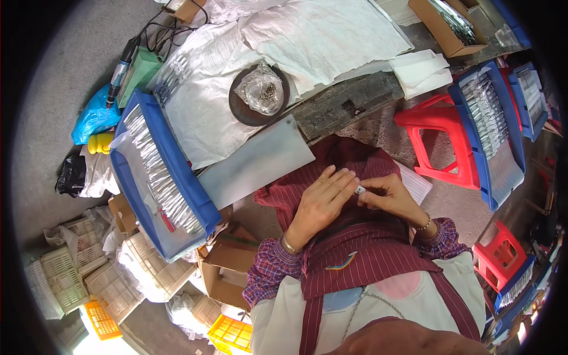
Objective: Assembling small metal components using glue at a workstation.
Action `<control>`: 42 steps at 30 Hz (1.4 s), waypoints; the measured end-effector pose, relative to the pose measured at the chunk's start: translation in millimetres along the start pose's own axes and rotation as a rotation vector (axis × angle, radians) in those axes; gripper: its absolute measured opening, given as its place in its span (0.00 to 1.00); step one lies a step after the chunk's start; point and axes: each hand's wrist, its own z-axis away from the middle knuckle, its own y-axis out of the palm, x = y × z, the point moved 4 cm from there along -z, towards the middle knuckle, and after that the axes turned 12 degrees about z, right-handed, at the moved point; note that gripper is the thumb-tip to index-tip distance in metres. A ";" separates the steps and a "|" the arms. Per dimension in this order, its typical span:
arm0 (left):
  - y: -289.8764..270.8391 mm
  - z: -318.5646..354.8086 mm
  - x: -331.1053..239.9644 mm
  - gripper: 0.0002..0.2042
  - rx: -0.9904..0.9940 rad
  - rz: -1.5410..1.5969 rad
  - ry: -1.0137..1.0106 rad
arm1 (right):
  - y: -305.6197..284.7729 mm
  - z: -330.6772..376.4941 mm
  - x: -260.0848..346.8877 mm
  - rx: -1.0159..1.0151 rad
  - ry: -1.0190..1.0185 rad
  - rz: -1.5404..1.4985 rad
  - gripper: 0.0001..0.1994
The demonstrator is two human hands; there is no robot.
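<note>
Over the maroon striped apron (331, 245) on my lap, my two hands meet. My right hand (387, 195) pinches a small white-and-silver piece (360, 189) between thumb and fingers; its exact kind is too small to tell. My left hand (322, 201) is palm down beside it, its fingers slightly bent and close together against the piece. The left thumb and palm are hidden, so what they hold underneath does not show. Ahead to the left, a dark round dish (241, 112) holds a clear plastic bag (260, 89) with small metal parts inside.
A blue tray (204, 213) of silvery strips stands at left, beside a grey board (260, 163). White sheeting (337, 35) covers the worktable. At right, a red stool (438, 139) stands by another blue tray (515, 142). Plastic crates (65, 278) and a cardboard box (228, 290) lie lower left.
</note>
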 end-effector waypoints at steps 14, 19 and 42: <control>0.5 0.6 -5.0 0.18 0.003 0.106 0.009 | 4.7 -0.6 -7.9 0.015 0.141 -0.159 0.11; 3.1 1.1 -2.2 0.17 0.004 0.175 0.016 | 6.2 -3.9 -11.9 -0.072 -0.036 -0.080 0.12; 14.2 12.4 19.8 0.06 -0.098 0.651 -0.380 | 9.9 -8.5 -18.4 0.097 0.142 -0.315 0.08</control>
